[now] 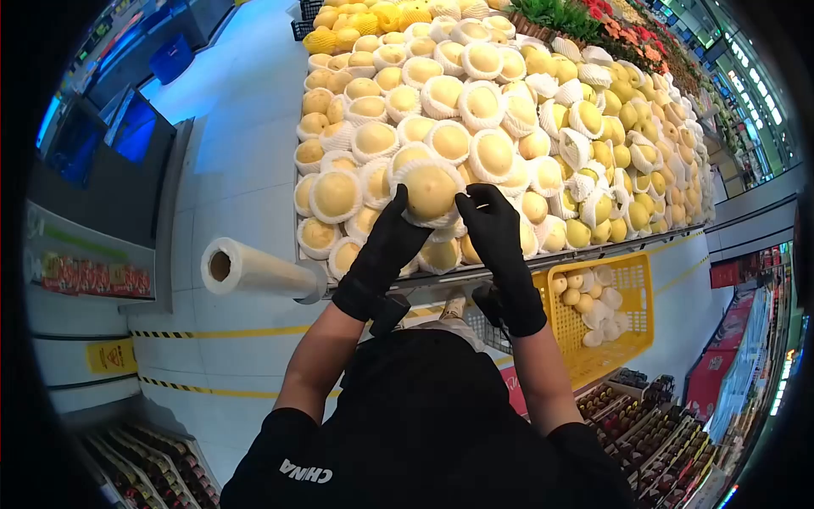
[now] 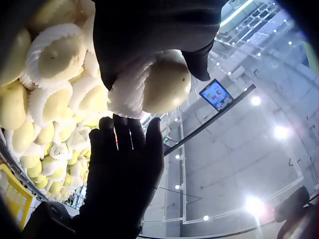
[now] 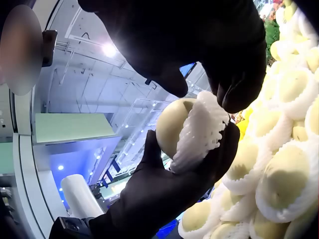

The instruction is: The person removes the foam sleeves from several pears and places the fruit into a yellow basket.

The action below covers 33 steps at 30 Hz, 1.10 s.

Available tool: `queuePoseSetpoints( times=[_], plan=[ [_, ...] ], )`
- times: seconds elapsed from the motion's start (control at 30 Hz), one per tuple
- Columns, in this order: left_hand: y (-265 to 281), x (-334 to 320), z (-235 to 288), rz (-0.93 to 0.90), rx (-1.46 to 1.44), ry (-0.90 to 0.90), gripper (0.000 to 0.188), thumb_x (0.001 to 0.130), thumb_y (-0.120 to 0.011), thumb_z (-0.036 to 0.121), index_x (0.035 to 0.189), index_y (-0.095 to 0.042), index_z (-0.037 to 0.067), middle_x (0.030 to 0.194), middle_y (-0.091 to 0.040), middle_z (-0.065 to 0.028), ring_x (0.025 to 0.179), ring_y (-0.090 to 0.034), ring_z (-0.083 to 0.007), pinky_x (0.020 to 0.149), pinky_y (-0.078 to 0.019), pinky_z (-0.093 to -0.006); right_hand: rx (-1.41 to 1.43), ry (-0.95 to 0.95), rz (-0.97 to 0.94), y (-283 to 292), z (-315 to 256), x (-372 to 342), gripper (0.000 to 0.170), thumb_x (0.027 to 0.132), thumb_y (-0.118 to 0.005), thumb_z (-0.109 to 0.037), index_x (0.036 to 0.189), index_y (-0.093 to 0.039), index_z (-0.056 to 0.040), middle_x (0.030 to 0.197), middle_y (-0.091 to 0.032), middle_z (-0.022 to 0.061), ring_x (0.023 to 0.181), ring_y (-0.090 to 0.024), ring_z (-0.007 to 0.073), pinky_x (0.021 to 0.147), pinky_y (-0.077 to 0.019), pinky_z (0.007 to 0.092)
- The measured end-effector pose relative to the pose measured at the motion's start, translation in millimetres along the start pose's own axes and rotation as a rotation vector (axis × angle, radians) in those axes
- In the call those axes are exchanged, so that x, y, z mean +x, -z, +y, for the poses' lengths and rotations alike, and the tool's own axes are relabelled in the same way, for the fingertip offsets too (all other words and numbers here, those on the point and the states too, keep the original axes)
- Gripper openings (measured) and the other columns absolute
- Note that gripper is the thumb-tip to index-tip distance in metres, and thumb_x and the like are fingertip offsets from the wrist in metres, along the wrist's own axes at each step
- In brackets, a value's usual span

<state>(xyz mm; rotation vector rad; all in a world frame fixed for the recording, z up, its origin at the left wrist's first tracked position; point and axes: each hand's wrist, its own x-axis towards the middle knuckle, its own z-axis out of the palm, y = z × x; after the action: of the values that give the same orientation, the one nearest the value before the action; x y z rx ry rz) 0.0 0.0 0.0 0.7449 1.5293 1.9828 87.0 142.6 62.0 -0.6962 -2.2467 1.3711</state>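
A round pale-yellow pear (image 1: pixel 431 190) in a white foam net (image 3: pixel 202 134) is held above the front of the fruit display. My black-gloved left hand (image 1: pixel 392 242) grips it from the left and below, its thumb beside the bare part of the fruit. From the right, my black-gloved right hand (image 1: pixel 496 233) has its curled fingertips at the net's edge. In the left wrist view the pear (image 2: pixel 167 87) sits half bare, the net covering the side toward the right hand's fingers (image 2: pixel 135 132).
Netted pears (image 1: pixel 493 153) fill the sloping display behind the hands. A roll of clear plastic bags (image 1: pixel 254 270) stands at its left front corner. Below right, a yellow crate (image 1: pixel 640 297) holds several fruits and loose nets. Boxed dark fruit (image 1: pixel 653 441) lies behind on the right.
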Motion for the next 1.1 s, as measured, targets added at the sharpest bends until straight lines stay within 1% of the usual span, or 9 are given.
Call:
queuePoseSetpoints(
  times=[0.07, 0.17, 0.27, 0.57, 0.67, 0.77, 0.9, 1.03, 1.1],
  plan=[
    [8.1, 2.8, -17.7, -0.019, 0.136, -0.047, 0.049, 0.095, -0.058, 0.031, 0.132, -0.045, 0.001, 0.124, -0.057, -0.0105, 0.117, -0.054, -0.0193, 0.1, -0.0431, -0.0351, -0.08, 0.057, 0.032, -3.8, 1.7, 3.5, 0.03, 0.083, -0.068, -0.027, 0.097, -0.067, -0.0009, 0.085, -0.069, 0.0164, 0.079, -0.067, 0.0251, 0.073, -0.0509, 0.0354],
    [3.9, 10.3, -24.6, -0.042, -0.473, 0.026, 0.051, 0.094, -0.06, 0.032, 0.129, -0.047, -0.001, 0.123, -0.057, -0.011, 0.115, -0.055, -0.0195, 0.097, -0.0452, -0.0342, -0.064, 0.027, 0.0, -1.4, 19.6, 16.5, 0.026, 0.082, -0.067, -0.024, 0.094, -0.067, -0.0009, 0.08, -0.068, 0.0152, 0.074, -0.066, 0.0248, 0.072, -0.0508, 0.0357],
    [2.9, 4.3, -8.6, -0.078, -0.611, 0.041, 0.053, 0.09, -0.064, 0.032, 0.128, -0.048, -0.002, 0.123, -0.057, -0.0117, 0.113, -0.056, -0.0207, 0.096, -0.0459, -0.0336, -0.149, 0.122, 0.074, -4.1, 8.7, 13.8, 0.021, 0.081, -0.066, -0.02, 0.09, -0.066, -0.0015, 0.077, -0.067, 0.0138, 0.07, -0.066, 0.025, 0.069, -0.0507, 0.0353],
    [4.4, 2.2, 0.8, 0.075, -0.637, 0.118, 0.05, 0.087, -0.068, 0.024, 0.126, -0.049, -0.001, 0.119, -0.059, -0.0106, 0.109, -0.058, -0.0189, 0.093, -0.0478, -0.033, -0.1, 0.324, 0.18, -15.7, -9.3, 4.7, 0.016, 0.079, -0.069, -0.015, 0.084, -0.063, -0.0021, 0.069, -0.063, 0.0114, 0.064, -0.063, 0.0242, 0.065, -0.0499, 0.0333],
    [11.9, 0.8, 7.0, 0.089, -0.393, 0.175, 0.047, 0.084, -0.071, 0.023, 0.122, -0.053, 0.0, 0.112, -0.062, -0.0089, 0.101, -0.061, -0.0179, 0.088, -0.0501, -0.0317, -0.163, 0.236, 0.074, -9.2, -12.9, 7.1, 0.022, 0.079, -0.072, -0.019, 0.087, -0.062, -0.0017, 0.074, -0.064, 0.0124, 0.066, -0.063, 0.0239, 0.065, -0.05, 0.033],
    [10.4, -1.3, 21.2, 0.046, -0.265, 0.176, 0.049, 0.085, -0.07, 0.026, 0.124, -0.052, 0.001, 0.112, -0.061, -0.0076, 0.102, -0.06, -0.0164, 0.087, -0.0496, -0.0304, 0.165, 0.07, -0.027, -3.0, -2.2, 17.1, 0.037, 0.089, -0.064, -0.027, 0.116, -0.059, -0.0033, 0.112, -0.061, 0.0123, 0.098, -0.06, 0.021, 0.085, -0.0473, 0.0328],
    [1.0, 6.1, 20.6, 0.034, -0.338, 0.117, 0.049, 0.088, -0.067, 0.029, 0.126, -0.051, 0.002, 0.114, -0.059, -0.0066, 0.103, -0.058, -0.0157, 0.086, -0.0495, -0.0299, 0.397, 0.068, -0.306, -15.7, 7.7, 14.7, 0.045, 0.098, -0.051, -0.031, 0.134, -0.048, -0.0042, 0.131, -0.053, 0.0109, 0.12, -0.048, 0.0173, 0.103, -0.0353, 0.0298],
    [4.3, 7.7, 14.4, 0.121, -0.382, 0.172, 0.048, 0.091, -0.063, 0.033, 0.127, -0.05, 0.005, 0.116, -0.057, -0.0066, 0.102, -0.058, -0.016, 0.084, -0.0499, -0.0307, 0.456, 0.134, -0.29, -16.9, 28.8, 14.3, 0.041, 0.098, -0.051, -0.025, 0.132, -0.048, -0.0018, 0.127, -0.054, 0.012, 0.118, -0.05, 0.021, 0.1, -0.0394, 0.0326],
    [6.7, 6.5, 16.6, 0.131, -0.392, 0.229, 0.048, 0.092, -0.062, 0.034, 0.128, -0.05, 0.006, 0.116, -0.057, -0.0066, 0.102, -0.058, -0.0159, 0.083, -0.0505, -0.031, 0.236, 0.334, -0.224, -14.5, 44.3, 13.1, 0.041, 0.095, -0.053, -0.016, 0.132, -0.046, 0.0002, 0.127, -0.054, 0.015, 0.119, -0.05, 0.0245, 0.101, -0.0399, 0.0345]
  ],
)
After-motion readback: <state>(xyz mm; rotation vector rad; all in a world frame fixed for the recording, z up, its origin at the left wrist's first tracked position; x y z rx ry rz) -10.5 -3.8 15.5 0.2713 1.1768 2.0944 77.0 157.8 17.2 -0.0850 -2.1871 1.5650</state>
